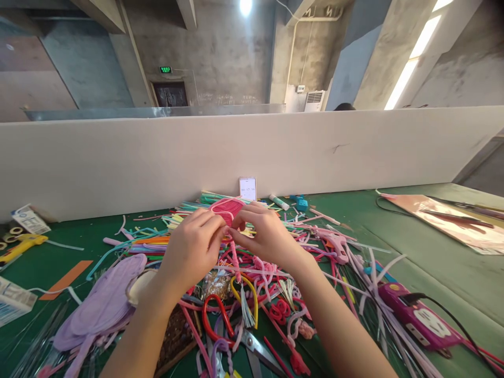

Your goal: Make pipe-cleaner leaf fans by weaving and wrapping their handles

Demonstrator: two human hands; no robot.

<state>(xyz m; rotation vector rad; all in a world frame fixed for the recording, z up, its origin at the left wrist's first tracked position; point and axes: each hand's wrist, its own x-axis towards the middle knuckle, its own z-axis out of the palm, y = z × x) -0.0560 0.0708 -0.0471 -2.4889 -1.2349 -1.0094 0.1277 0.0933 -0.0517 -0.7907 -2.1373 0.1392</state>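
Both my hands are raised over a heap of coloured pipe cleaners on a green table. My left hand and my right hand are both closed, pinching a small pink fan-shaped piece of pipe cleaner from either side. A pink stem hangs down from that piece between my wrists.
A white partition runs along the table's far edge, with a small timer card leaning on it. A pink glue gun, a purple power strip, scissors, a purple fan shape, a yellow glue gun and shiny foil sheet lie about.
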